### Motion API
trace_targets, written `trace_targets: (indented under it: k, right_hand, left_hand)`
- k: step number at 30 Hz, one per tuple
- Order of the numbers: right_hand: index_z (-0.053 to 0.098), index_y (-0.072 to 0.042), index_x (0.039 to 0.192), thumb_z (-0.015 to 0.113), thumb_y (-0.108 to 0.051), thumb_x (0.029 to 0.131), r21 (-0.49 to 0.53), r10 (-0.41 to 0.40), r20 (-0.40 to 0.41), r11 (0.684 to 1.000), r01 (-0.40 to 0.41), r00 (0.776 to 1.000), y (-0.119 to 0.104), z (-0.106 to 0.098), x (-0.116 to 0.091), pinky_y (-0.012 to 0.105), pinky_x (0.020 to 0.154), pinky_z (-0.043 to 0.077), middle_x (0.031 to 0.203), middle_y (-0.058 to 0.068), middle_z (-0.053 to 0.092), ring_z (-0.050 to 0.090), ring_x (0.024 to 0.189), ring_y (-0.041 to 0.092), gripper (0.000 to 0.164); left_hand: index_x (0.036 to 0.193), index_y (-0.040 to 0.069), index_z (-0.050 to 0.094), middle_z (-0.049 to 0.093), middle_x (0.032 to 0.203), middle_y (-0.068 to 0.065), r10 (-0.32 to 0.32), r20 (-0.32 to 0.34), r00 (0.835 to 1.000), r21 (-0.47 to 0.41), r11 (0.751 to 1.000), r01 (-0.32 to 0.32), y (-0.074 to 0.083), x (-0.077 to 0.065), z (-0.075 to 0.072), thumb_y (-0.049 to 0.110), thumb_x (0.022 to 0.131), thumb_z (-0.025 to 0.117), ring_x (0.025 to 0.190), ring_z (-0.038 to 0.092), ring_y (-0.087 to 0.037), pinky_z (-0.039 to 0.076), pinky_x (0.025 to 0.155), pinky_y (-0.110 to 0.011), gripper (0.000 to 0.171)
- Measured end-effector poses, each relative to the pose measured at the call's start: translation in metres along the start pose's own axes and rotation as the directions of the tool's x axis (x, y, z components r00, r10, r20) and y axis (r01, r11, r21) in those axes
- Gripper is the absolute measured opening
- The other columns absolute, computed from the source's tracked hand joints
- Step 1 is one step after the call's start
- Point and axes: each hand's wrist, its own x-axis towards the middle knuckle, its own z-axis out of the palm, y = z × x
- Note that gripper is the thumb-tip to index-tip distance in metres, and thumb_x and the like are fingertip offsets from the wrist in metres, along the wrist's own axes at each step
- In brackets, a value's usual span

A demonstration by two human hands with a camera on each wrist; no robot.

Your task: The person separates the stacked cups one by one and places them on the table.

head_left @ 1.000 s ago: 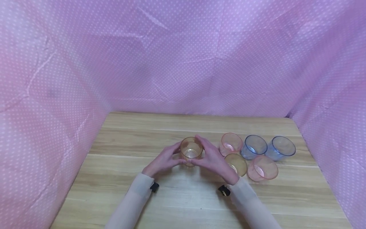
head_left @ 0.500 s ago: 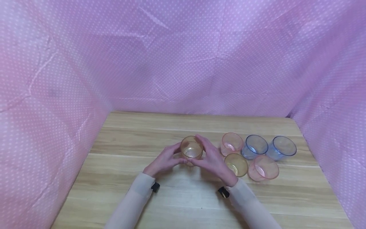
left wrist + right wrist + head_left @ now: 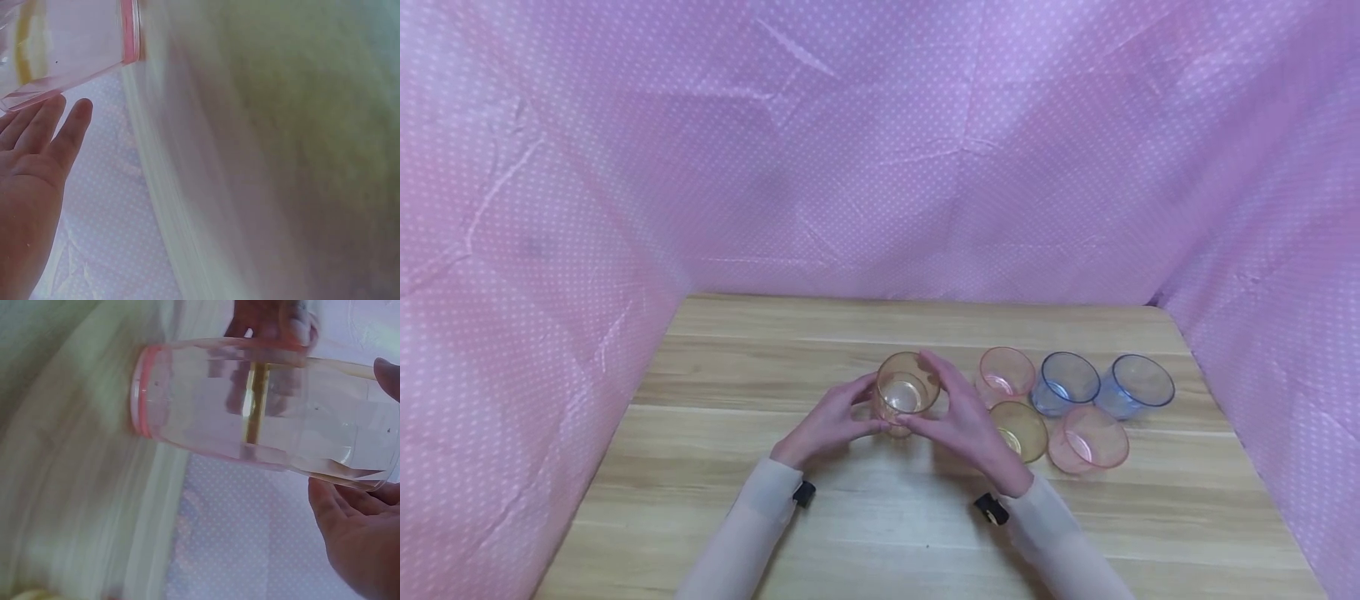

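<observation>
An amber see-through glass (image 3: 908, 379) sits partly inside a pink see-through glass (image 3: 194, 403), both upright in front of me. The pink one's thick base stands on the table in the right wrist view. My left hand (image 3: 831, 417) holds the pink glass from the left, thumb in front and fingers behind. My right hand (image 3: 968, 425) grips the amber glass (image 3: 353, 428) near its rim, thumb and fingers on opposite sides. In the left wrist view, left fingertips touch the pink wall; the thumb is out of that view.
Right of my hands stand a pink glass (image 3: 1006, 375), two blue glasses (image 3: 1067, 387) (image 3: 1138, 387), an amber glass (image 3: 1026, 433) partly behind my right wrist, and another pink glass (image 3: 1090, 442). A dotted pink cloth (image 3: 880, 167) surrounds the wooden table (image 3: 737, 358).
My right hand has lifted the amber glass slightly, its rim now higher and a little farther right. The left hand and the other glasses stay in place.
</observation>
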Motion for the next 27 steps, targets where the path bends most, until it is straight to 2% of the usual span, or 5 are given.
trace_targets:
  k: [5,9,15,20,27]
  right_hand:
    - [0.042,-0.002,0.154,0.094,-0.017,0.076,0.066,-0.068,-0.048,0.995,0.071,0.997,-0.004,-0.008,-0.002,0.052,0.109,0.049,0.147,0.017,0.056,0.057,0.130,0.037,0.095]
    - [0.039,-0.004,0.156,0.093,-0.015,0.078,0.093,-0.055,-0.055,0.994,0.060,0.997,-0.008,-0.016,-0.005,0.051,0.112,0.046,0.148,0.015,0.054,0.056,0.131,0.036,0.096]
    - [0.041,-0.008,0.157,0.094,-0.016,0.077,0.073,-0.042,-0.080,0.996,0.048,0.996,-0.013,-0.027,-0.011,0.052,0.112,0.046,0.148,0.012,0.055,0.057,0.130,0.034,0.096]
    - [0.042,-0.008,0.156,0.094,-0.012,0.076,0.071,-0.043,-0.107,0.996,0.051,0.993,-0.015,-0.035,-0.018,0.051,0.111,0.047,0.148,0.014,0.056,0.057,0.130,0.034,0.096]
    - [0.043,-0.007,0.155,0.094,-0.005,0.074,0.066,-0.049,-0.150,0.996,0.060,0.987,-0.012,-0.047,-0.027,0.019,0.112,0.041,0.146,0.014,0.057,0.058,0.128,0.036,0.096]
  left_hand:
    - [0.157,0.008,0.043,0.058,0.147,-0.015,-0.013,-0.027,1.000,-0.004,1.000,0.013,-0.001,-0.002,0.002,0.027,0.087,0.086,0.131,0.059,-0.034,0.047,0.111,-0.051,0.084]
    - [0.157,0.010,0.044,0.058,0.148,-0.015,-0.018,-0.043,0.999,0.002,1.000,0.018,-0.002,-0.002,0.004,0.027,0.086,0.087,0.130,0.060,-0.036,0.050,0.108,-0.049,0.084]
    - [0.157,0.018,0.044,0.055,0.152,-0.012,-0.018,-0.031,0.999,0.003,1.000,0.018,-0.002,-0.002,0.005,0.029,0.088,0.086,0.129,0.060,-0.036,0.052,0.106,-0.050,0.082]
    - [0.158,0.020,0.044,0.051,0.155,-0.010,-0.026,-0.033,0.999,0.007,1.000,0.027,-0.001,-0.002,0.005,0.033,0.088,0.085,0.130,0.060,-0.036,0.052,0.106,-0.051,0.082]
    - [0.157,0.022,0.046,0.050,0.157,-0.005,-0.044,-0.046,0.998,0.003,0.999,0.044,-0.002,-0.003,0.005,0.031,0.087,0.086,0.132,0.058,-0.037,0.050,0.108,-0.051,0.081]
